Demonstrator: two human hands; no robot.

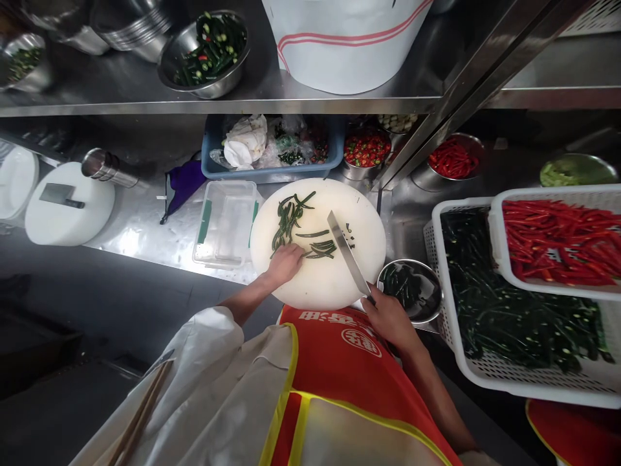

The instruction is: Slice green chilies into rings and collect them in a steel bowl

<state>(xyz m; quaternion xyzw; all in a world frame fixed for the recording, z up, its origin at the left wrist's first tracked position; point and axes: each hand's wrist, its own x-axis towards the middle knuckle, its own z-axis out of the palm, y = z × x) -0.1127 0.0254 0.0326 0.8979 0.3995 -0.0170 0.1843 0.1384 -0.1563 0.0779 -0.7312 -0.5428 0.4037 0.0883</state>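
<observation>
A round white cutting board [334, 278] lies in front of me with several long green chilies [291, 217] on it. My left hand [284, 262] is curled over a small bunch of green chilies [323, 249], pressing them to the board. My right hand [391, 317] grips the handle of a cleaver [347, 252], whose blade rests on the board just right of that bunch. A few cut pieces lie beside the blade.
A steel bowl of green chilies [412, 291] sits right of the board. White baskets hold green chilies [514, 317] and red chilies [557, 243]. A clear plastic box [226, 223], blue bin [272, 145], bowls of red chilies [366, 149] and a second board with cleaver [68, 200] stand around.
</observation>
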